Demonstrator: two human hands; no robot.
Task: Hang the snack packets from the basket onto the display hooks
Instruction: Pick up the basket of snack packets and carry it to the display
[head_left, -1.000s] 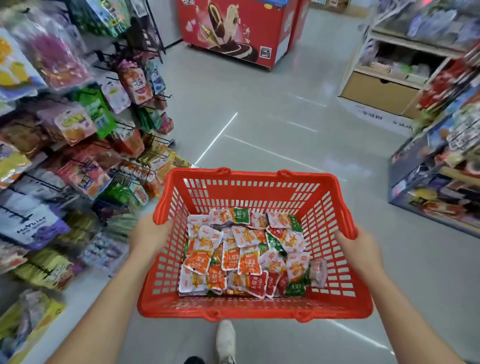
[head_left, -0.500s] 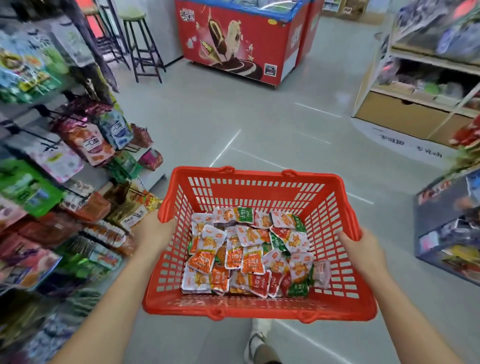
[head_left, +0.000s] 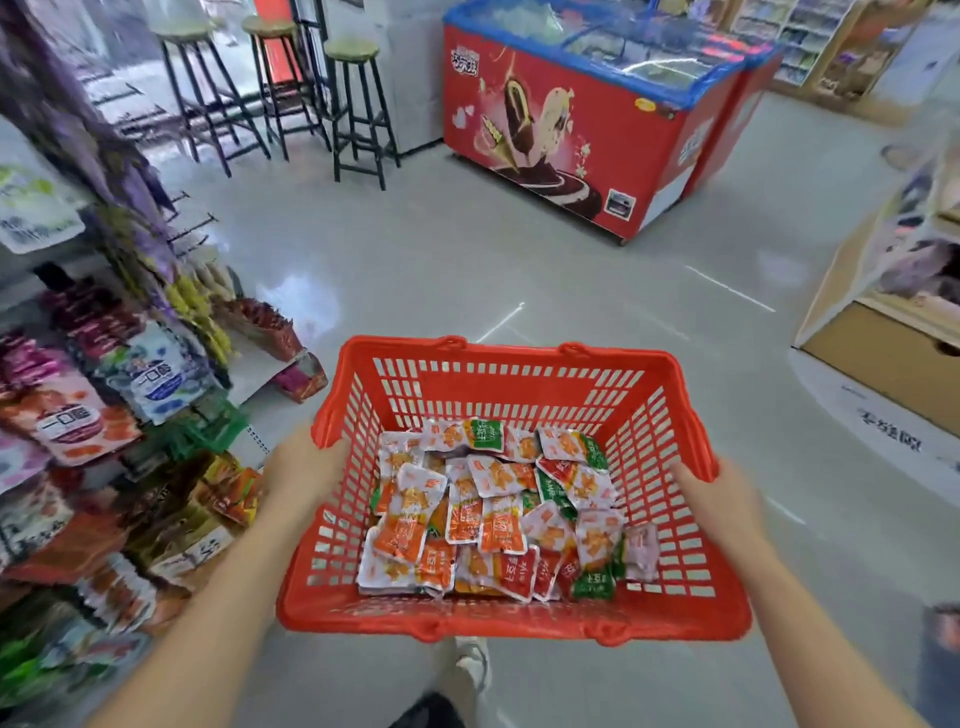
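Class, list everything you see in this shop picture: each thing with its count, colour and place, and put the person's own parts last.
basket: one, red, centre, carried above the floor
snack packets: many, orange, red, green and white, piled in the basket
hanging bags: many, mixed colours, rack on the left
bare hooks: a few, dark, upper left rack
stools: three, black legs, top left
freezer: one, red with blue rim, top centre
cardboard shelf unit: one, brown, right
shoe: one, white, bottom centre
left hand: grips the basket's left side
right hand: grips the basket's right side
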